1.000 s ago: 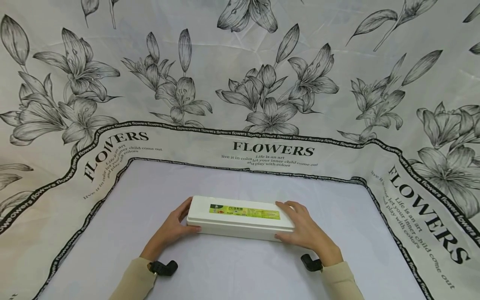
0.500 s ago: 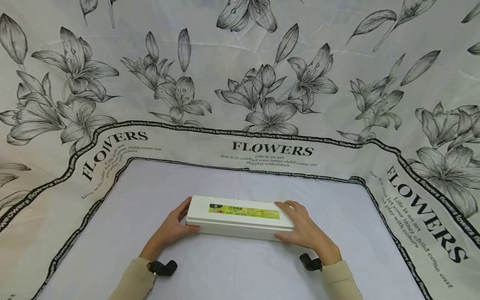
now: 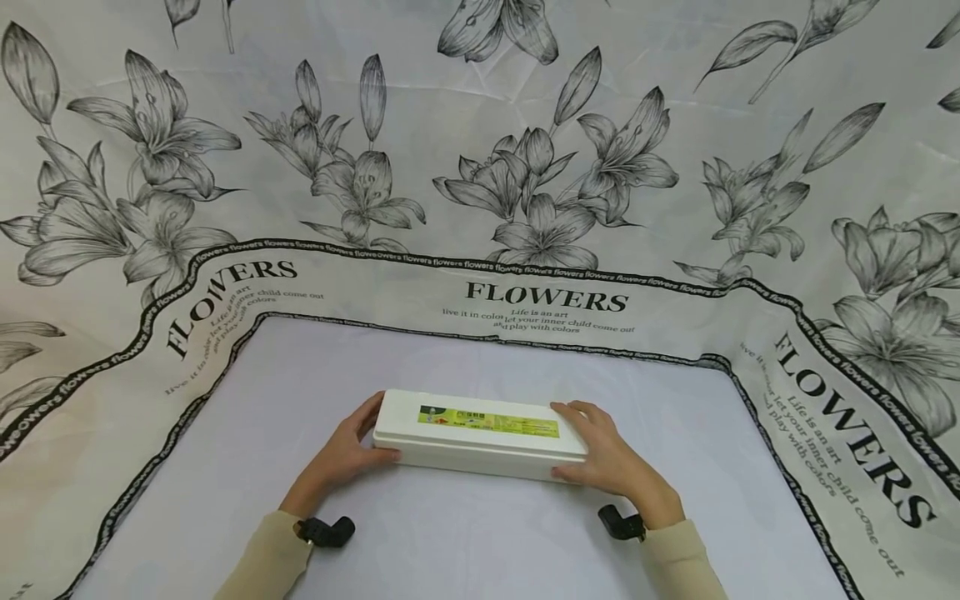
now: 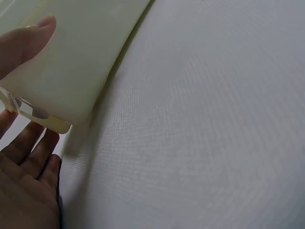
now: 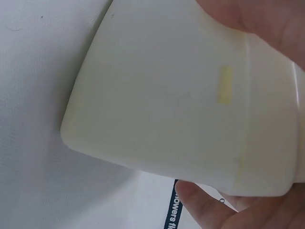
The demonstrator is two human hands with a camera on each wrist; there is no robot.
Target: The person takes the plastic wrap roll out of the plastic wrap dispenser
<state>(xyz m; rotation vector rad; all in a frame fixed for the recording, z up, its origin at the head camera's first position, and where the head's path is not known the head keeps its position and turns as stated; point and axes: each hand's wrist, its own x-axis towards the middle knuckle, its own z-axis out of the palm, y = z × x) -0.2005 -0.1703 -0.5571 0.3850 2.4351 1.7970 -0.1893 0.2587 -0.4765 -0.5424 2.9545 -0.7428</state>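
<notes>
White box [image 3: 480, 461], label [image 3: 487, 422] up, just below centre of frame. Left hand [image 3: 348, 454] holds its left end, right hand [image 3: 611, 457] its right; thumbs on the near side, fingers set wide around the ends. Grip looks complete. Lid [image 3: 405, 408] seems seated; opening, by my reading, not begun. Raised or resting: cannot tell. White table [image 3: 480, 542] gives room left, right and toward lower frame; black-edged border [image 3: 397, 292] bounds it behind and at both sides.

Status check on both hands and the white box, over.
Left grip, right grip hold oblong white box by opposite ends. Yellow-green label faces up. No obstacles visible.
</notes>
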